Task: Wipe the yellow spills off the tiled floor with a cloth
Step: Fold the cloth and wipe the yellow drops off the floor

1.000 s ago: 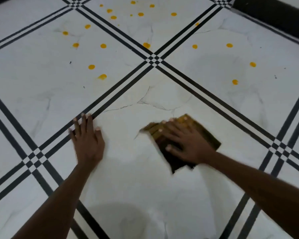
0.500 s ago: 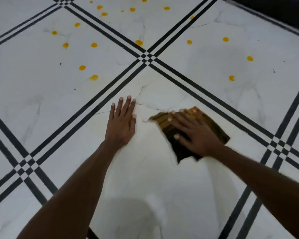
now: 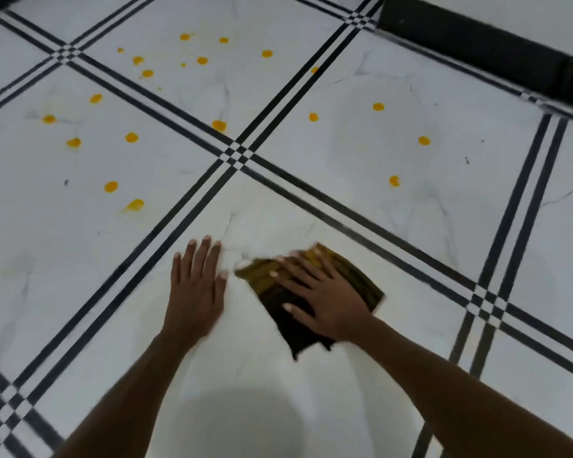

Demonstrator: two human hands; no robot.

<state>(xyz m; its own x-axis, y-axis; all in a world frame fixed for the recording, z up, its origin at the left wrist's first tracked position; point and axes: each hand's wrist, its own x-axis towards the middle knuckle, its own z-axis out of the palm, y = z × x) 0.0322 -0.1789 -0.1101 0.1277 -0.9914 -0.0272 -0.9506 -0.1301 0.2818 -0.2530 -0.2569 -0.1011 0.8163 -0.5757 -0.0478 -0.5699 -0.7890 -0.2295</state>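
A folded dark cloth with yellow-green stripes (image 3: 358, 276) lies flat on the white tiled floor (image 3: 278, 375). My right hand (image 3: 321, 295) presses down on it with fingers spread. My left hand (image 3: 197, 285) rests palm-down on the bare tile just left of the cloth, holding nothing. Several yellow spills dot the tiles beyond both hands: a nearest smeared one at the left (image 3: 134, 204), a group at the far left and top (image 3: 131, 137), and a few on the right tile (image 3: 394, 180).
Black double stripes cross the floor, meeting in a checkered node (image 3: 237, 156) ahead of my hands. A dark skirting (image 3: 477, 47) runs along the wall at the top right. My shadow falls on the tile near the bottom centre.
My left hand has shifted from the far left stripe to right beside the cloth. The view has tilted up, showing more of the spills and the skirting. The cloth stays under my right hand.
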